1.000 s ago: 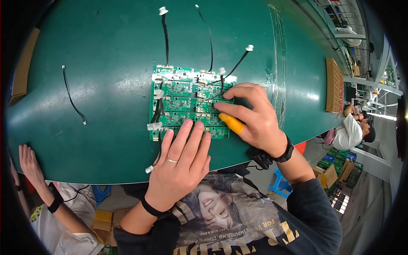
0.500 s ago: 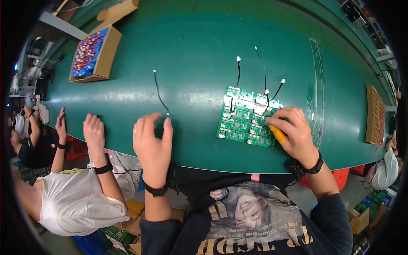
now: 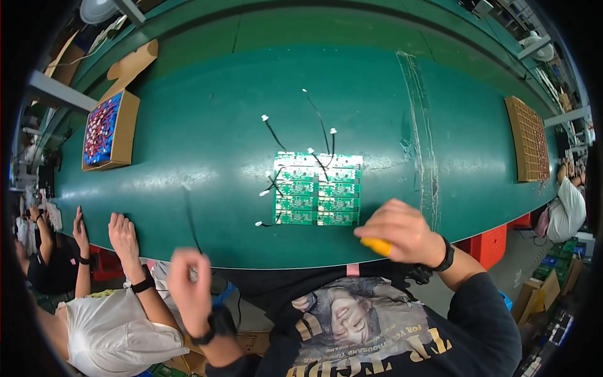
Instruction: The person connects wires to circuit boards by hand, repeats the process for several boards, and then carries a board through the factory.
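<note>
A green circuit board panel [image 3: 339,204] lies on the green table, with several thin black cables bearing white connectors [image 3: 264,117] on it, many reaching past its far and left edges. My left hand [image 3: 190,289], blurred, is at the table's near edge, well left of the panel. Its fingers are pinched at the near end of a loose black cable [image 3: 191,220], which trails away over the table. Just right of the panel's near corner, my right hand [image 3: 402,232] is closed round a yellow-handled tool [image 3: 377,245]. The tool's tip cannot be made out.
At the left stands an open cardboard box [image 3: 122,135] of red-and-blue bundles with white connectors. A divided cardboard tray [image 3: 526,141] stands far right. Clear tape strips [image 3: 419,132] cross the table. A co-worker's hand [image 3: 124,235] rests at the table edge to my left.
My left hand has pulled back toward me, and the loose cable has come with it. My right hand has moved off the panel to its right side. The whole view has shifted.
</note>
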A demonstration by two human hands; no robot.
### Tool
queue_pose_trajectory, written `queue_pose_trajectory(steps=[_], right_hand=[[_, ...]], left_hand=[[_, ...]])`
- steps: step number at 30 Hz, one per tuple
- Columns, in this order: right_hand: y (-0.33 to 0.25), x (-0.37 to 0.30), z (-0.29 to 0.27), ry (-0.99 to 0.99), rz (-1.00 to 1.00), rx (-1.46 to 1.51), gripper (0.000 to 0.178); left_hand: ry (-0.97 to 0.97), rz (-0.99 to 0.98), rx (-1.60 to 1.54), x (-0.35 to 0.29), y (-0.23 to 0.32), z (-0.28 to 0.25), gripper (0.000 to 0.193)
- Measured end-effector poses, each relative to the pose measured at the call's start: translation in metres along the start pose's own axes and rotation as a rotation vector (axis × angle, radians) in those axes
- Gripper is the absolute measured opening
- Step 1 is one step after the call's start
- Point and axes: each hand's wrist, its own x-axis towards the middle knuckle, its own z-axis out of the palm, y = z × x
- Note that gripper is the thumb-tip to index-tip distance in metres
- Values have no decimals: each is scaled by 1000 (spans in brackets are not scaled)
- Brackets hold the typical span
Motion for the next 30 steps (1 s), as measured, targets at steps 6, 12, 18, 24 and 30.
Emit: queue_pose_trajectory(steps=[6, 12, 18, 24, 30], right_hand=[[-19, -9, 38, -15, 5, 280, 37], [-14, -13, 38, -18, -73, 37, 46], [-14, -18, 37, -10, -92, -114, 43], [-22, -20, 43, 168, 182, 299, 26], [-36, -17, 48, 226, 632, 1202, 13]], left_hand=[[-574, 123, -282, -36, 73, 42, 15], [-696, 123, -304, -37, 83, 76, 15], [-773, 151, -368, -37, 93, 84, 14], [-609, 181, -528, -24, 95, 99, 15], [-302, 177, -505, -15, 102, 119, 20]])
